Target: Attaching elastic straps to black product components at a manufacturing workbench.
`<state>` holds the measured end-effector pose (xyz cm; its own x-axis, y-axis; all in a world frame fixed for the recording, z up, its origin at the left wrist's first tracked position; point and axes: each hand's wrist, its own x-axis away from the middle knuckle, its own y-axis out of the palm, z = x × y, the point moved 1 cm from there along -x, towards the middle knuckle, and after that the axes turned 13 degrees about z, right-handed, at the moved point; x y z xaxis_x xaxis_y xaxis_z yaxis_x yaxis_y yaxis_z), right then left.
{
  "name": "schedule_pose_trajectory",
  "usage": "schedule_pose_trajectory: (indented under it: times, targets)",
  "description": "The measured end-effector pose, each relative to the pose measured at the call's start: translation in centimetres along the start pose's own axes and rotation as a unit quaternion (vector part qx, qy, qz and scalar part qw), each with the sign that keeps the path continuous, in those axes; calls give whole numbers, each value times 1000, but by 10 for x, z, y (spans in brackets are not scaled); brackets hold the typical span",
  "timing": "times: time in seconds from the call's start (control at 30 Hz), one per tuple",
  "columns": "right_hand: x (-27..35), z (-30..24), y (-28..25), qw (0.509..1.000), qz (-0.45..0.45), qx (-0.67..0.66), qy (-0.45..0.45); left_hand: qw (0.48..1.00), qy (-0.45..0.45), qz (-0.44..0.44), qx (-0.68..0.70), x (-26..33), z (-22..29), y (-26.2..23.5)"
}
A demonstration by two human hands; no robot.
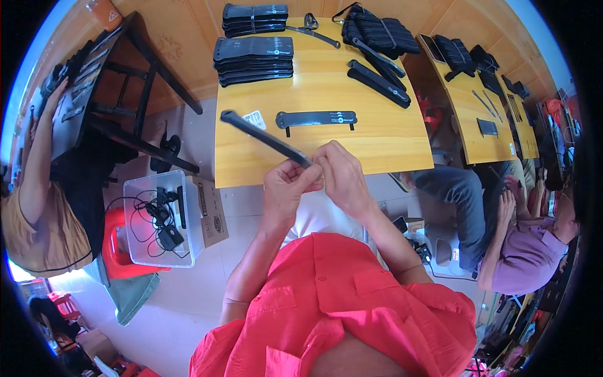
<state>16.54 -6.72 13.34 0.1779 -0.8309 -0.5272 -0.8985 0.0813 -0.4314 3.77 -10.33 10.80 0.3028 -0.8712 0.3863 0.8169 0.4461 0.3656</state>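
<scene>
Both my hands meet just off the table's front edge, holding a long, narrow black strip (267, 138) that slants up and to the left over the table. My left hand (290, 188) pinches it near its lower end. My right hand (342, 176) is closed at that same end, its fingertips touching the left hand's; what lies between them is mostly hidden. Beyond the hands a flat black sleeve (317, 119) with pale print lies crosswise, two short dark tabs sticking out below it. A small white label (255, 119) lies beside the strip.
Stacks of black sleeves (253, 60) stand at the table's (377, 144) back left. A bundle of black strips (380, 31) and loose sleeves (378, 85) lie back right. A clear bin of cables (160, 251) sits on the left. Other people work at both sides.
</scene>
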Motion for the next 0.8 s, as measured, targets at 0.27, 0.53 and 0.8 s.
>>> schedule_pose_trajectory:
  times: [0.27,0.53,0.8]
  targets:
    - [-3,-4,-16,989,33,-112,88,996,-49,-30,63,4,5,3]
    - [2,9,-18,923,-53,-290,247,997,-47,-45,53,3,0,1]
    - [7,-16,-13,999,34,-32,-27,998,-27,-56,23,5,7,2]
